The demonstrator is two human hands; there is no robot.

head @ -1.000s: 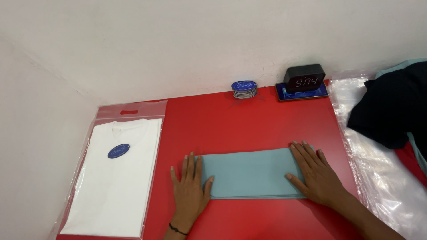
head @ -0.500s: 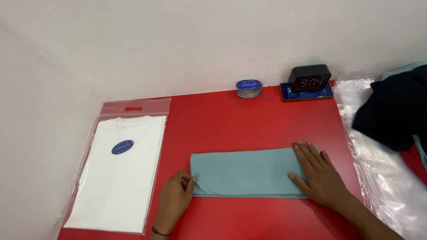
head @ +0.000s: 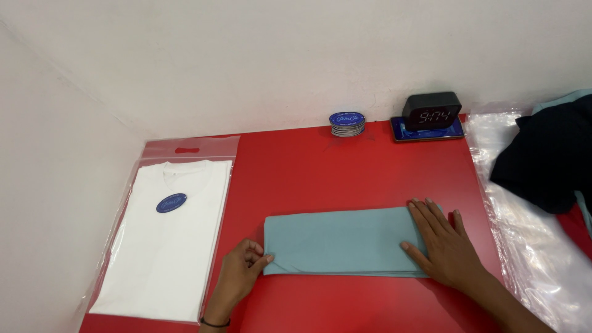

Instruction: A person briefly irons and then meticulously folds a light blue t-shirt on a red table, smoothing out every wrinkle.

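A: Pinning the folded teal cloth [head: 345,242] is your right hand [head: 445,245]: fingers spread, palm flat on the cloth's right end. Judged purpose: it anchors that end so the layers do not slide.

B: And your left hand [head: 239,276]?

A: Its fingers are curled, with thumb and fingertips pressed together on the lower left corner of the cloth. It appears to pinch the folded edge there; how many layers it holds cannot be told.

B: Where does the cloth lie?

A: Flat on the red desk [head: 320,166], long side parallel to the near edge and toward the near middle of the desk.

B: What bounds the working area?

A: Along the left edge lies a white shirt in a clear bag [head: 163,237], just beside your left hand. Along the right edge lies crumpled clear plastic [head: 536,253] with a dark garment [head: 549,163] on it, near your right wrist. At the far edge sit a round blue-topped tin [head: 347,123] and a black digital clock [head: 431,111] on a blue slab.

B: Open room?

A: A bare strip of desk between the cloth and the far edge, and a narrower strip at the near edge.
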